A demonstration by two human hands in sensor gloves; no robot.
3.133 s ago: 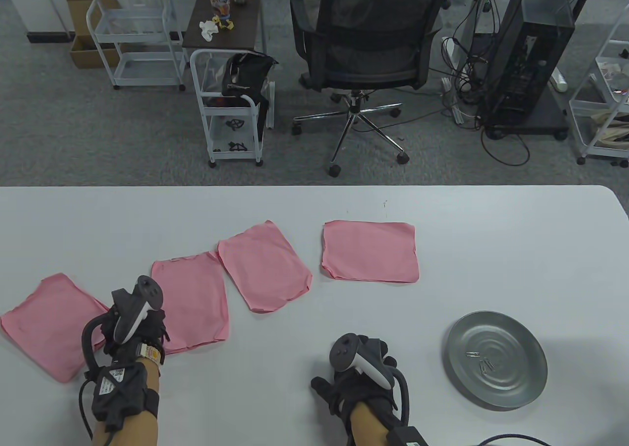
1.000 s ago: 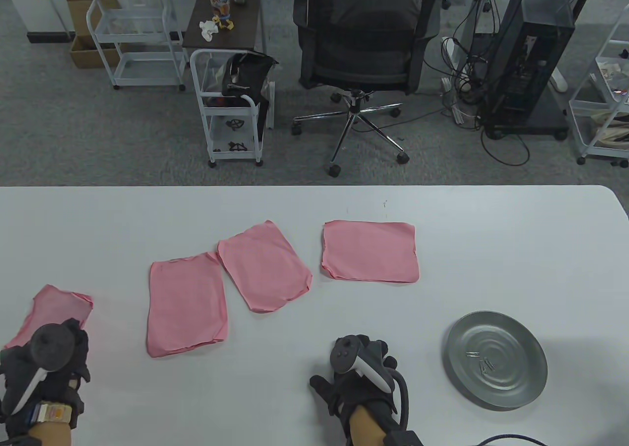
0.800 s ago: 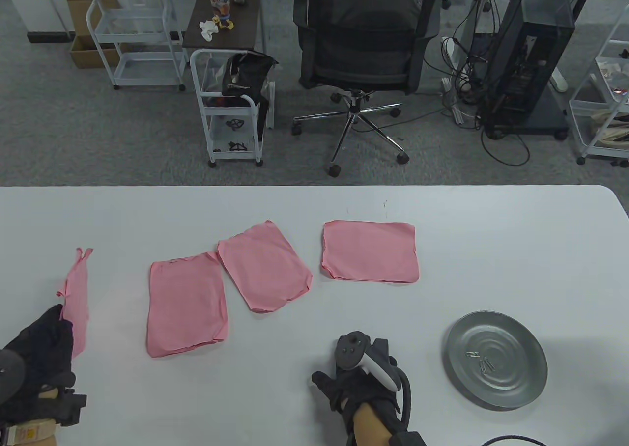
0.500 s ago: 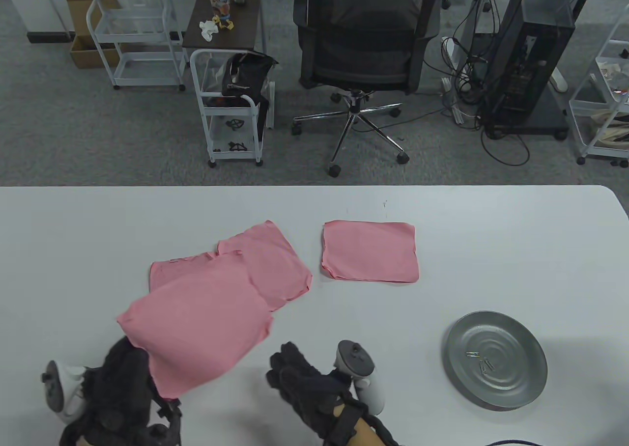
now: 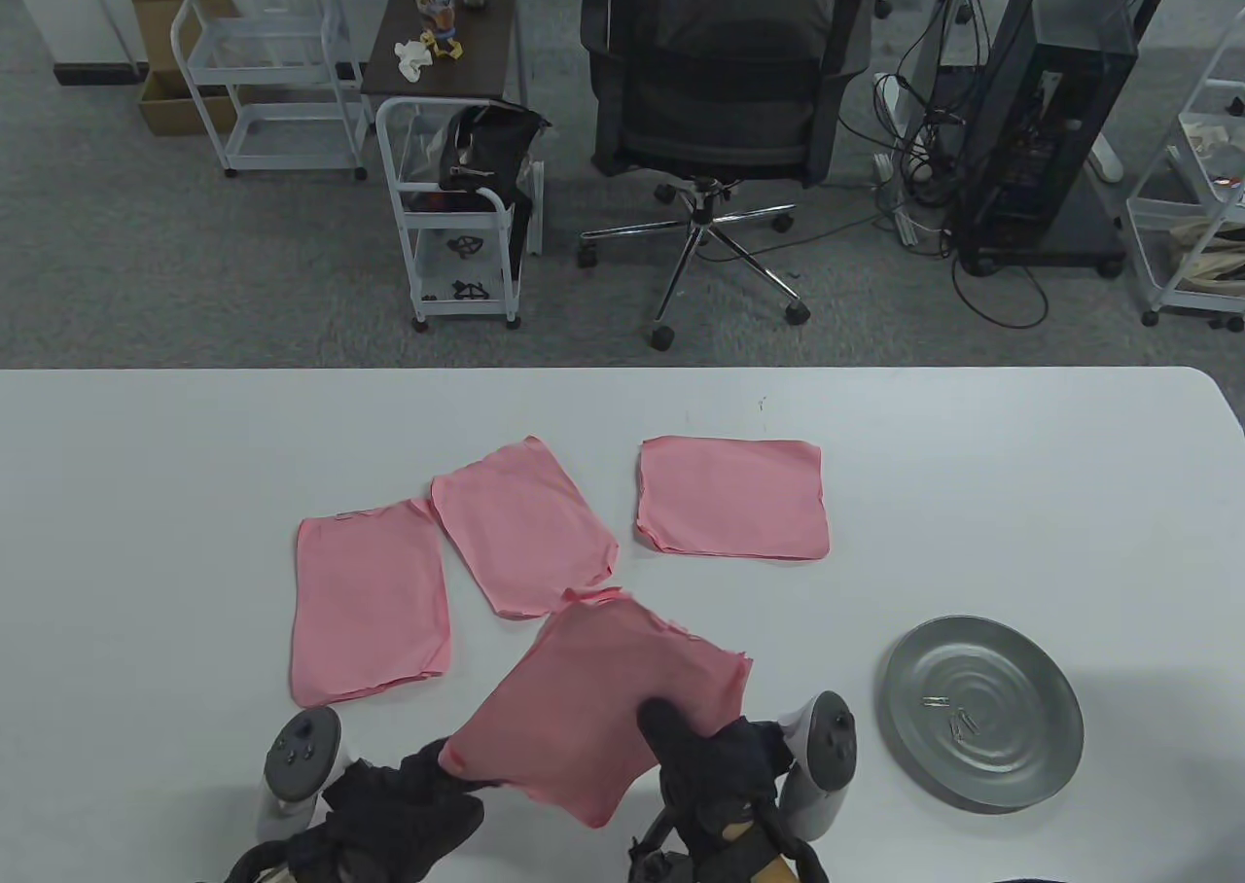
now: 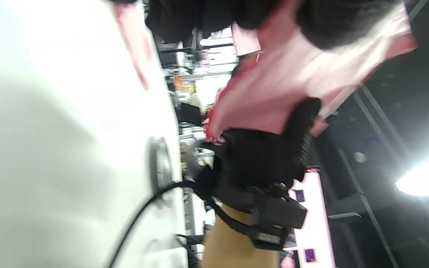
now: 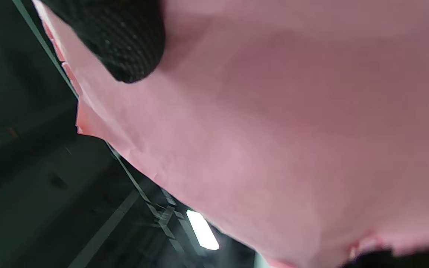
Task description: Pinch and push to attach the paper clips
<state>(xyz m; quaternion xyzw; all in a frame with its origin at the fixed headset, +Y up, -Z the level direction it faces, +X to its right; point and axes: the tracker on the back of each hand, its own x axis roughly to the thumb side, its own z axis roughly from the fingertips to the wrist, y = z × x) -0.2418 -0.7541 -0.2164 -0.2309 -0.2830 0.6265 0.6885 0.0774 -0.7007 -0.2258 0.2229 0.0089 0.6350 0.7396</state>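
A pink paper stack (image 5: 608, 703) hangs tilted above the table's front centre, held between both hands. My left hand (image 5: 443, 776) grips its lower left corner. My right hand (image 5: 681, 737) pinches its right side, thumb on top. In the right wrist view the pink paper stack (image 7: 274, 130) fills the frame, with one gloved fingertip (image 7: 121, 37) on it. The blurred left wrist view shows the pink paper stack (image 6: 274, 93) and my right hand (image 6: 266, 156) beyond it. A few paper clips (image 5: 958, 720) lie in the round metal plate (image 5: 1021, 659) at the right.
Three more pink stacks lie flat on the white table: one at left (image 5: 370, 596), one in the middle (image 5: 525, 528), one further right (image 5: 731, 497). An office chair (image 5: 720, 76) and a white cart (image 5: 452, 212) stand beyond the table's far edge.
My left hand lifted the leftmost pink stack off the table and carried it right to the front centre. My right hand turned over and took hold of its right side.
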